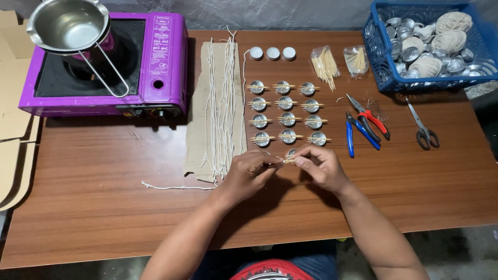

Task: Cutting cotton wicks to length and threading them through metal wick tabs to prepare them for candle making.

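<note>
My left hand [250,173] and my right hand [320,166] meet over a small metal cup [291,152] near the table's middle. Both pinch a pair of thin wooden sticks [287,161] laid across that cup. Behind it stand several rows of the same metal cups [286,112], each with sticks across its rim and a wick between them. Left of my hands, many white wicks [222,103] lie lengthwise on a strip of brown cardboard [199,119]. One loose wick [176,186] lies on the table by my left wrist.
A purple portable stove [161,62] with a steel pouring pot [67,26] stands at the back left. Three white tealights [273,53], two bags of sticks [326,65], red pliers [369,118], blue pliers [358,134] and scissors [423,127] lie right. A blue basket [381,57] holds cups and string balls.
</note>
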